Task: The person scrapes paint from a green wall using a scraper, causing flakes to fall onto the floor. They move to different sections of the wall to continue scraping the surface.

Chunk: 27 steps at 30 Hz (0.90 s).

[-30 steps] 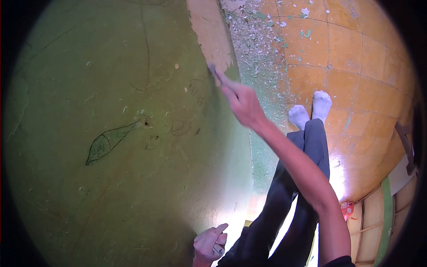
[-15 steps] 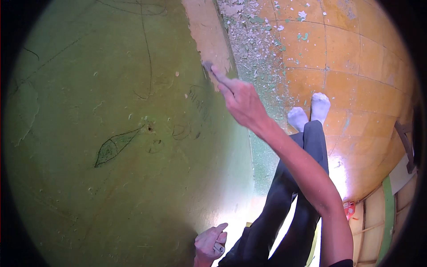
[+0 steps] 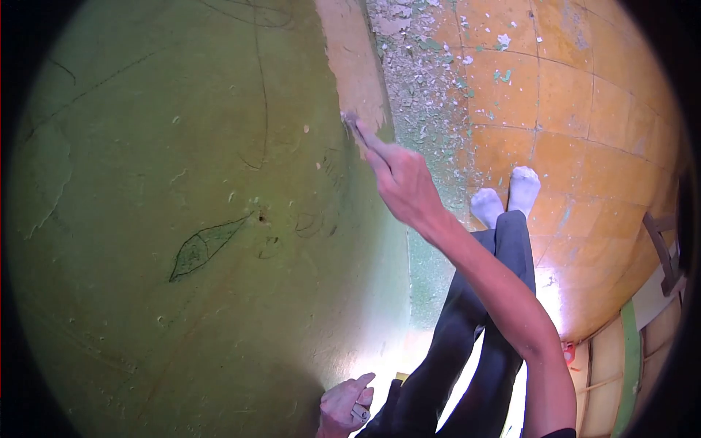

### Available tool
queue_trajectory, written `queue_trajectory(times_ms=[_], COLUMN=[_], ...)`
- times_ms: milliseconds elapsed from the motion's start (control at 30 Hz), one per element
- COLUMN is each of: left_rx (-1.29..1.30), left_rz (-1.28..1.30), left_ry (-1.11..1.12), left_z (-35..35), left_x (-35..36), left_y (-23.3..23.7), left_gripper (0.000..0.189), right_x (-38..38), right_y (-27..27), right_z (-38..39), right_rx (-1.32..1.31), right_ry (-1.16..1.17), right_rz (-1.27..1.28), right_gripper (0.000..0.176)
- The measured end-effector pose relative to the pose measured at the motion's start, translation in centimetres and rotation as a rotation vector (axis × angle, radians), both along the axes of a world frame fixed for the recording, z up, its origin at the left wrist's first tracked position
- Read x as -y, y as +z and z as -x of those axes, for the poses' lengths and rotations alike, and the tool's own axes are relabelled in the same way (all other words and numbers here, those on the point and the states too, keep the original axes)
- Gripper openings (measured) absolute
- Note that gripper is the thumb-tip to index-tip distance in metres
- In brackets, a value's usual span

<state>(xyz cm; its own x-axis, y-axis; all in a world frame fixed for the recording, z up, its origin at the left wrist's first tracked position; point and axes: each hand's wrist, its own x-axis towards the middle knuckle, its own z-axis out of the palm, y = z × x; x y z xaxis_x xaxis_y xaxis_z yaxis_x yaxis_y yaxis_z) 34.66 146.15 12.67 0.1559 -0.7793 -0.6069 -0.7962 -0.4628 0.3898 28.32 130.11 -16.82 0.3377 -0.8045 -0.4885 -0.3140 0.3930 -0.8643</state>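
My right hand [image 3: 401, 182] reaches forward and grips a scraper [image 3: 350, 120], whose blade presses against the green painted wall [image 3: 182, 182] at the edge of a bare, scraped strip of plaster [image 3: 354, 66]. My left hand [image 3: 342, 405] rests low against the wall near my hip, fingers curled around a small object that I cannot make out. A leaf-shaped pencil drawing [image 3: 204, 248] and other scribbles mark the green paint to the left of the scraper.
Paint flakes [image 3: 416, 66] litter the orange tiled floor [image 3: 584, 109] along the wall's base. My legs in dark trousers [image 3: 475, 328] and white socks [image 3: 511, 193] stand close to the wall. A small red object [image 3: 569, 352] and wooden furniture lie at the right.
The right hand and scraper shifted slightly along the paint edge, up and back; the view has drifted a little. The left hand has stayed put.
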Motion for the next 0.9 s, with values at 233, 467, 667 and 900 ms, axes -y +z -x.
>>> queue_trajectory(times_ms=[233, 467, 667, 900], left_rx=[-0.017, -0.025, -0.021, 0.005], left_rz=[-0.030, 0.009, 0.017, 0.024], left_ry=[-0.010, -0.005, 0.004, -0.033], left_z=[-0.2, -0.2, -0.2, -0.1], left_x=[0.1, -0.1, 0.1, -0.1], left_y=[0.1, -0.4, 0.0, -0.3], left_gripper=[0.021, 0.021, 0.022, 0.023], right_x=[1.3, 5.1, 1.9, 8.2], right_y=[-0.3, -1.4, 0.6, -2.5], right_z=[-0.9, -1.7, -0.7, -1.6], right_rx=[0.023, 0.015, 0.070, 0.100], right_ry=[-0.085, -0.145, -0.068, -0.145], right_rz=[0.052, 0.132, -0.040, 0.069], right_gripper=[0.043, 0.043, 0.042, 0.043])
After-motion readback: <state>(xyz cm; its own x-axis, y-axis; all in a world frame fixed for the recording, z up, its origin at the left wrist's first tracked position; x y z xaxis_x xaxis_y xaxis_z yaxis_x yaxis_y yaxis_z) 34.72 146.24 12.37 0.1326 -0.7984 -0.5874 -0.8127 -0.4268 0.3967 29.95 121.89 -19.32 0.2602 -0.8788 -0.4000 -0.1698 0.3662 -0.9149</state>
